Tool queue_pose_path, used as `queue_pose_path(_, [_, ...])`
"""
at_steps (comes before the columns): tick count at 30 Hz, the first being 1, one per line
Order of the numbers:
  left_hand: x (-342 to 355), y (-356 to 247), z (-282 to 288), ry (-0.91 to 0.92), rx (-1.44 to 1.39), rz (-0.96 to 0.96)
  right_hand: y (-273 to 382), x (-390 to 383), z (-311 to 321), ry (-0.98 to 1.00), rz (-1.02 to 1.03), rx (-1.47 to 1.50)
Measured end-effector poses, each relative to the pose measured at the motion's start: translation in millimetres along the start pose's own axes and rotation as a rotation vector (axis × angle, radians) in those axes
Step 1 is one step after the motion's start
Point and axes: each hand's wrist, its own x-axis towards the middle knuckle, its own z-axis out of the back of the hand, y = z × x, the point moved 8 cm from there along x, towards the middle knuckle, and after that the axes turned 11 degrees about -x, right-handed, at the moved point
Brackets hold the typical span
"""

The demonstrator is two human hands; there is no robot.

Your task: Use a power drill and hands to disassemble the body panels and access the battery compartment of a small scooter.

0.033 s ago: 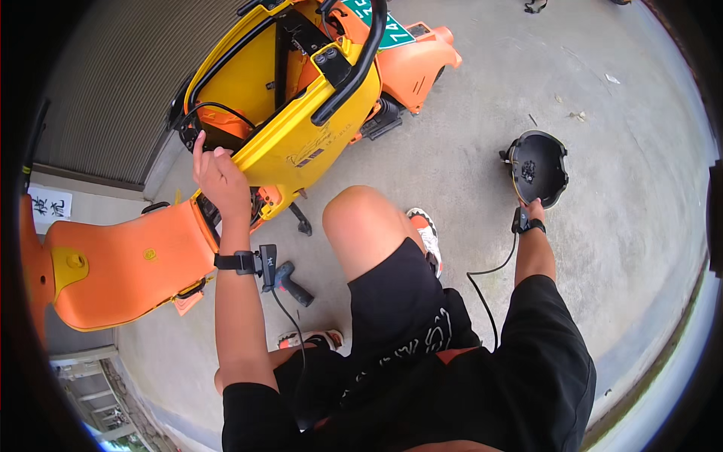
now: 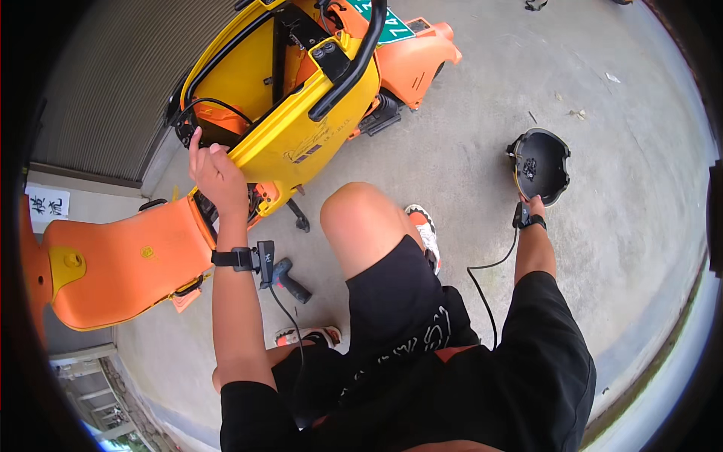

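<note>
A yellow and orange scooter (image 2: 320, 147) stands tilted across the upper left, its yellow body open at the top. My left hand (image 2: 221, 179) is at the near left corner of that opening, index finger stretched out beside a black fitting (image 2: 185, 134) and thumb apart. Whether the fingertips touch it, I cannot make out. Out to the right, my right hand (image 2: 535, 206) grips the near edge of a black bowl-shaped shell (image 2: 554, 157). Small dark pieces (image 2: 530, 169), too small to name, lie inside the shell. Most of the right fingers are hidden under it.
The orange seat (image 2: 135, 260) extends to the left. A cordless drill (image 2: 292, 282) lies on the concrete floor (image 2: 467, 98) by my left forearm. Cables hang from the straps on both wrists. A ribbed shutter (image 2: 113, 98) rises behind the scooter.
</note>
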Motion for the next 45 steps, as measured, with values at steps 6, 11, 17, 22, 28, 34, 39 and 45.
queue_pose_path(6, [2.2,-3.2,0.1,-0.055,0.002,-0.074,7.8,4.0,-5.4,0.076,-0.034,0.136])
queue_pose_path(11, [1.8,-6.5,3.7,-0.096,0.03,-0.136,10.8,-52.7,-12.9,0.08,-0.125,-0.119])
queue_pose_path(17, [0.4,2.4,6.0,-0.132,0.081,-0.164,31.2,-115.4,-24.2,0.133,-0.217,-0.301])
queue_pose_path(22, [-5.1,-2.4,16.0,-0.23,0.098,-0.195,62.0,-166.1,-60.8,0.432,-0.137,-0.739])
queue_pose_path(28, [-5.2,2.9,29.8,-0.168,0.015,-0.099,-49.5,-306.4,-26.2,0.787,-0.546,-1.412])
queue_pose_path(34, [-5.0,15.0,25.1,-0.092,-0.062,0.03,-159.2,-477.1,-30.8,1.611,-0.565,-1.577])
queue_pose_path(39, [0.6,7.8,27.8,-0.074,-0.058,0.082,-126.6,-415.2,-160.9,1.246,0.162,-1.739])
queue_pose_path(45, [4.5,16.2,17.5,-0.072,-0.036,0.208,-107.2,-313.9,-271.2,0.714,0.93,-1.974])
